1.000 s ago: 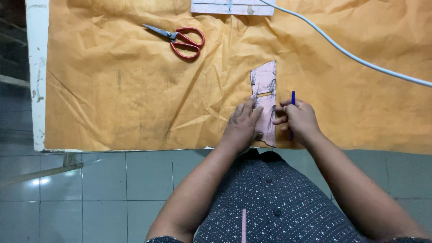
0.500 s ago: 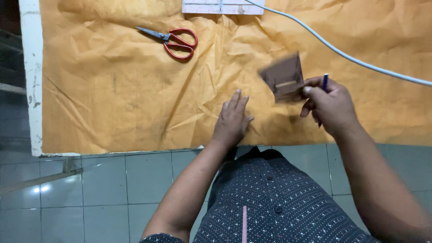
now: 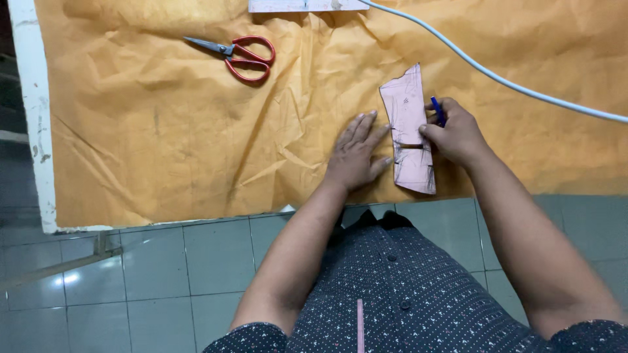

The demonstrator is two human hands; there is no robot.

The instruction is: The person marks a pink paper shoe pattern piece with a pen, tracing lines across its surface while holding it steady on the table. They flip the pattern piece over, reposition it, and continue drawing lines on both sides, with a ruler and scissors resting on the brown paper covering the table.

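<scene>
A pinkish pattern piece (image 3: 409, 124), narrow and flat, lies on the crumpled brown paper (image 3: 163, 131) near the table's front edge. My left hand (image 3: 356, 151) rests flat on the brown paper, its fingertips touching the piece's left edge. My right hand (image 3: 454, 131) holds a blue pen (image 3: 437, 111) and presses a fingertip onto the right side of the piece.
Red-handled scissors (image 3: 235, 55) lie on the brown paper at the upper left. A white cable (image 3: 510, 82) runs diagonally across the upper right. A white ruler-like strip (image 3: 307, 5) sits at the top edge. The table's white edge (image 3: 36, 117) is at left, with tiled floor (image 3: 163, 274) below.
My right hand had lifted the pattern piece off the paper half a second ago; now the piece lies flat again with both hands on it.
</scene>
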